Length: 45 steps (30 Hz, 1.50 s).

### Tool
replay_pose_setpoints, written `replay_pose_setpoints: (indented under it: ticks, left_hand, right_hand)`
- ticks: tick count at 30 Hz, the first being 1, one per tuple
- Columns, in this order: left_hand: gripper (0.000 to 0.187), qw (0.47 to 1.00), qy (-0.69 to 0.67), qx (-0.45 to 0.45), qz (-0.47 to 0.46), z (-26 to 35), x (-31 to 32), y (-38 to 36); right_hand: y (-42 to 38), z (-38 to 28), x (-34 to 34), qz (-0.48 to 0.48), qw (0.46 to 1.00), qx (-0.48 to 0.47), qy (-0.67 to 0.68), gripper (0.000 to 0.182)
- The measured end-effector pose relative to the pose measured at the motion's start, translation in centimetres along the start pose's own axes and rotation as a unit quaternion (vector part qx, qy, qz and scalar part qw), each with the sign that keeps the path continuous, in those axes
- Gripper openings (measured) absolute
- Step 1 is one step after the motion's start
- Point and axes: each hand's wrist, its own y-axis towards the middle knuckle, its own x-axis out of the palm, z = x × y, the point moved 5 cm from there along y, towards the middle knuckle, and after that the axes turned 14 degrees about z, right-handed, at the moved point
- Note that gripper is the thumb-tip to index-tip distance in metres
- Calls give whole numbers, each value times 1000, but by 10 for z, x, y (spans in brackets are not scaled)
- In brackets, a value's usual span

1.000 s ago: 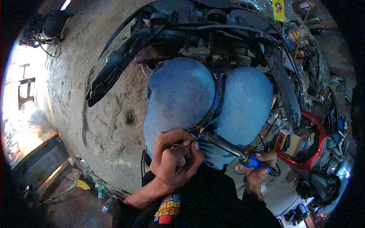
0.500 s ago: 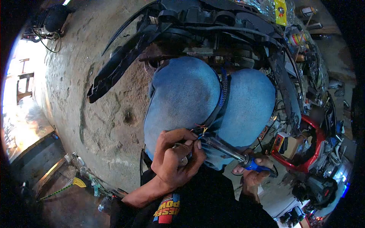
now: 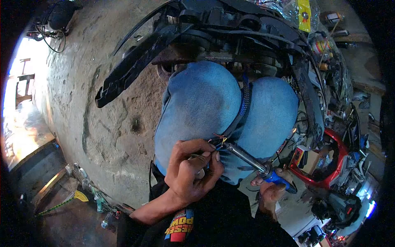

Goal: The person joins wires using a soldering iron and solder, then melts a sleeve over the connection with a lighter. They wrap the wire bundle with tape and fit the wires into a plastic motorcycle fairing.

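A soldering iron (image 3: 249, 159) with a blue handle and metal barrel is gripped in my right hand (image 3: 272, 190), its tip right at the bared ends of several thin coloured wires (image 3: 222, 141). My left hand (image 3: 190, 169) pinches the wires between thumb and fingertips, just left of the tip. Something small, round and shiny (image 3: 200, 173) shows between the curled fingers of that hand; I cannot tell what it is. The wires come out of a dark sleeved cable (image 3: 244, 103) that runs between my knees in blue jeans (image 3: 199, 101).
A large black plastic motorcycle fairing (image 3: 135, 68) arches in front of my knees. To the right lie a red plastic frame (image 3: 340, 160), a small carton (image 3: 309, 159) and scattered tools. Rough concrete floor (image 3: 111, 152) spreads to the left, with a yellow-ended broom-like tool (image 3: 81, 196) lower down.
The view has shifted slightly. The iron tip stays at the wire ends, and both hands keep nearly the same grip and place.
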Motion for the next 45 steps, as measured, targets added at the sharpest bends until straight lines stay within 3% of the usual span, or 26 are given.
replay_pose_setpoints:
  ticks: [6, 16, 20, 24, 38, 45]
  left_hand:
    - [32, 1000, 1, -11, -3, 0, -1, 0]
    - [31, 1000, -11, -4, -1, -2, -1, -2]
    - [30, 1000, -8, -1, 6, -1, 0, -2]
    - [29, 1000, -7, -5, 16, -1, 1, -2]
    - [31, 1000, -18, -11, 17, -1, 3, -7]
    - [32, 999, -9, -35, -8, 0, 2, -7]
  right_hand:
    - [5, -3, 16, -191, 980, -51, 7, 52]
    - [6, 0, 1, -164, 984, -66, -12, 49]
    - [7, -8, 30, -48, 999, -18, 4, 51]
    - [8, -4, 17, -183, 982, -49, 6, 49]
    - [9, -4, 24, -188, 981, -40, 29, 48]
    - [3, -3, 20, -48, 998, -22, 27, 50]
